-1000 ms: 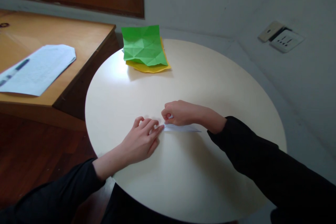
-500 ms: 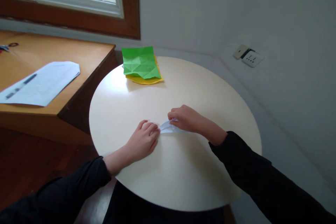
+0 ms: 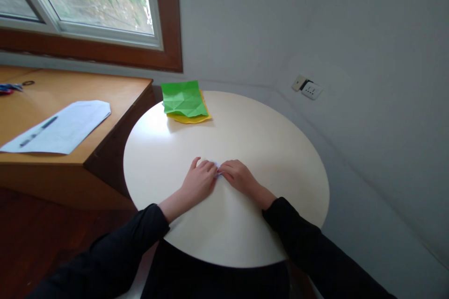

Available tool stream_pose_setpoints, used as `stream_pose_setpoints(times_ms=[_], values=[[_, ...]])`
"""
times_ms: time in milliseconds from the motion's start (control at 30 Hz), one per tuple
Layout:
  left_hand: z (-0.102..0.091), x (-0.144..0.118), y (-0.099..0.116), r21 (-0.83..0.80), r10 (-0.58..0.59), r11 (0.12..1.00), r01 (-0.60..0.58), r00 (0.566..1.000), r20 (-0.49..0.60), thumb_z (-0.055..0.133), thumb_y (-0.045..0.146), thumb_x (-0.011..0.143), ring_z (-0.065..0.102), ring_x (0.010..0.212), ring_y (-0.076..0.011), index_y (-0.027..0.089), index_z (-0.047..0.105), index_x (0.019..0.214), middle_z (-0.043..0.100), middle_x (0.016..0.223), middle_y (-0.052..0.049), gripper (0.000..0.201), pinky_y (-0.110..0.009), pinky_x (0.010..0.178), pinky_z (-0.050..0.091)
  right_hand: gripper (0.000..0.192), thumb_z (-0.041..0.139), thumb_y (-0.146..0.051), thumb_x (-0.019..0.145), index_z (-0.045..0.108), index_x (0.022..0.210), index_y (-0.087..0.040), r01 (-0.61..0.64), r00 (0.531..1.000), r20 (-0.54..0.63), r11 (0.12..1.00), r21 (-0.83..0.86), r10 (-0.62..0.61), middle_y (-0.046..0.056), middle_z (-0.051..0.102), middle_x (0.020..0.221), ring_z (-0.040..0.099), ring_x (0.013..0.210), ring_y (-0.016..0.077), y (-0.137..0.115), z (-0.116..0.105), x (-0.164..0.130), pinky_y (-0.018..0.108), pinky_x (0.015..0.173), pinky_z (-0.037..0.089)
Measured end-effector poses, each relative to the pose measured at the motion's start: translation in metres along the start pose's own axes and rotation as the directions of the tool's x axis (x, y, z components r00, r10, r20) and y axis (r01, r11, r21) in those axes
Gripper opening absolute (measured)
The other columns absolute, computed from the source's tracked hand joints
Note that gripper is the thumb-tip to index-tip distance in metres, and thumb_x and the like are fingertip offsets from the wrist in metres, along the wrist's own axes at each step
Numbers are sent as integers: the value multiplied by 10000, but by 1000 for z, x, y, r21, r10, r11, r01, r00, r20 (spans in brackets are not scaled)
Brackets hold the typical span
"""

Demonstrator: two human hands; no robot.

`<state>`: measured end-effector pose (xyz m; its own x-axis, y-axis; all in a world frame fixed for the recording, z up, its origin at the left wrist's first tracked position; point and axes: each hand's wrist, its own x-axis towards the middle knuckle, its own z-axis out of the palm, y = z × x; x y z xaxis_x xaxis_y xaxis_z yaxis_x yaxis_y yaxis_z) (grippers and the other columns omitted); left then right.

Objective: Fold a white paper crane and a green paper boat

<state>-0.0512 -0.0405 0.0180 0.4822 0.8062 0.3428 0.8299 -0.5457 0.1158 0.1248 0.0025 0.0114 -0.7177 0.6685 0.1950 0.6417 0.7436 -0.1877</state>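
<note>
A small piece of white paper lies on the round cream table, mostly hidden beneath my fingers. My left hand presses on its left part with the fingers bent and close together. From the right, my right hand pinches the paper, its fingertips almost touching those of the left. Only a bit of the paper shows between the two hands, so its folds cannot be made out.
Creased green paper lies over yellow paper at the table's far left. On the wooden desk rest white sheets with a pen on top, and scissors. A wall socket is at the right.
My right hand has moved left and down along the white paper, closing up to the left hand, and less paper shows. The camera view has tilted up slightly.
</note>
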Motion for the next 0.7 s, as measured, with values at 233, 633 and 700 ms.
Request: stream_pose_setpoints(times_ms=[233, 633, 700], values=[[-16, 21, 6, 121, -4, 992, -37, 947, 322, 465, 28, 789, 659, 789, -223, 129, 654, 816, 692, 860, -113, 217, -368, 774, 458, 169, 498, -103, 862, 652, 907, -158, -116, 985, -115, 987, 108, 128, 104, 685, 1002, 608, 957, 195, 1, 2, -14, 326, 861, 419], [-28, 77, 4, 189, -66, 980, -58, 806, 589, 451, 80, 790, 675, 742, -269, 138, 691, 835, 703, 830, -154, 251, -317, 557, 456, 95, 609, -197, 833, 699, 807, -205, -301, 928, -104, 884, 357, 358, 50, 667, 993, 593, 952, 173, 21, -3, -16, 331, 868, 388], [-29, 87, 2, 186, -81, 981, -51, 767, 636, 467, 142, 803, 671, 738, -277, 139, 695, 822, 704, 825, -158, 229, -316, 552, 450, 92, 615, -190, 826, 693, 782, -211, -297, 921, -126, 875, 381, 368, 39, 664, 959, 589, 933, 175, 24, -1, -15, 337, 855, 382]])
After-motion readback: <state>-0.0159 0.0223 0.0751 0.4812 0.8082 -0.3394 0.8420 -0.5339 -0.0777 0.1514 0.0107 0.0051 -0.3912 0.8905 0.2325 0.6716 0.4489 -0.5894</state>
